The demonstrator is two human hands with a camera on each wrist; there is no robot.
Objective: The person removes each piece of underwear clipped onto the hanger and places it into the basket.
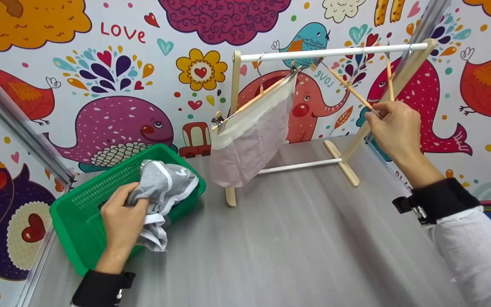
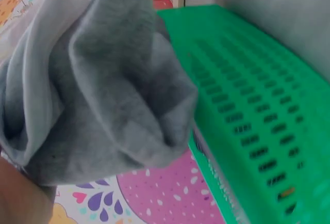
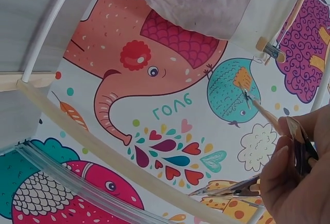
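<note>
My left hand (image 1: 124,217) grips a crumpled grey garment with white trim (image 1: 166,183) over the green basket (image 1: 63,230). In the left wrist view the bunched grey cloth (image 2: 118,90) hides most of the fingers. My right hand (image 1: 399,132) pinches one end of a wooden clip hanger (image 1: 348,85), which slants beneath the rack's white rail (image 1: 335,53). The right wrist view shows the thumb and fingers (image 3: 281,164) around a clip. To the left, a pale pink and cream garment (image 1: 256,143) hangs tilted from another clip hanger (image 1: 262,94).
Another wooden hanger (image 1: 389,76) hangs at the rail's right end, close to my right hand. The rack's wooden foot (image 1: 341,164) and lower white bar (image 1: 298,165) stand on the grey table (image 1: 245,251). A patterned wall (image 1: 143,81) rises behind.
</note>
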